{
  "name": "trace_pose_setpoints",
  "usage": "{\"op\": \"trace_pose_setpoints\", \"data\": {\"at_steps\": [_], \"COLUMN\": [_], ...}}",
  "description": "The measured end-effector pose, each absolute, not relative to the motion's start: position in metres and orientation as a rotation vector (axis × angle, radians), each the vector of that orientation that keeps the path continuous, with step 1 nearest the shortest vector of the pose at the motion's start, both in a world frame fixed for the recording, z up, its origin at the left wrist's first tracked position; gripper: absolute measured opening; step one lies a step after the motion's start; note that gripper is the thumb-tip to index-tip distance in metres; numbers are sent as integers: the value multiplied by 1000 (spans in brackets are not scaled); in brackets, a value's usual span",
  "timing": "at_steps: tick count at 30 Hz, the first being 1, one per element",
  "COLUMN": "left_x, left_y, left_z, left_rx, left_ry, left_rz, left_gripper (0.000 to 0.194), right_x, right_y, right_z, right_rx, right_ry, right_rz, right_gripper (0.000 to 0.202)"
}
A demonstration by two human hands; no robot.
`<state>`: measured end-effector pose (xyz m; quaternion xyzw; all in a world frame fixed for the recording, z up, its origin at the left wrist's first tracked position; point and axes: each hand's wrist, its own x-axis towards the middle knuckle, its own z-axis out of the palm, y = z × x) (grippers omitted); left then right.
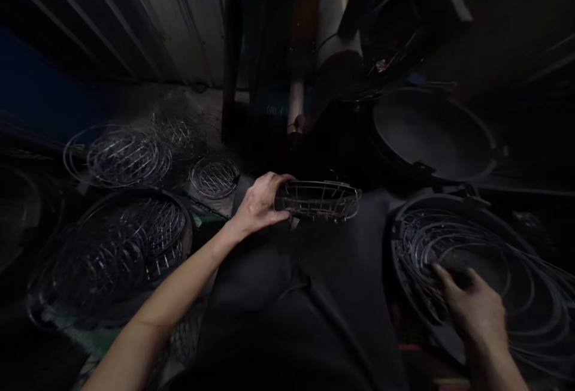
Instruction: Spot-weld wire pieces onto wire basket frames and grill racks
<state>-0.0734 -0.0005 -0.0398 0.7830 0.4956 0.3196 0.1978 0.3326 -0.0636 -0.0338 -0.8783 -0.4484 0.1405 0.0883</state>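
My left hand (263,205) grips the left end of a round wire basket (321,217), with the thumb below its rim and the fingers above. The basket is shallow, made of thin metal wire, and held level over my lap. On the right, my right hand (478,307) reaches down into a round tub (398,247) with many loose wire rings (453,232). Its thumb and forefinger are apart, and I see nothing held between them. Slight blur covers this hand, and its other fingers are partly hidden.
Wire grids and rings fill a tub (191,232) at left, with a stack of wire rings (128,157) and round grids (214,176) behind. Ahead stands a dark machine with a pale cylinder (339,14) and thin rod (295,106). A wide round pan (435,130) sits back right.
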Motion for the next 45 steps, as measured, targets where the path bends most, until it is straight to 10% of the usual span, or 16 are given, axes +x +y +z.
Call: {"op": "trace_pose_setpoints", "data": {"at_steps": [9,45], "left_x": [-56,-86], "left_y": [21,70], "left_z": [0,-18], "left_rx": [2483,2443], "left_ry": [1551,1603], "left_rz": [806,917], "left_gripper": [52,60], "right_x": [147,81], "right_y": [9,80], "right_z": [30,-1], "right_rx": [-1444,-1289], "right_ry": [-1297,-1611], "right_rz": [1264,802], "right_gripper": [34,22]}}
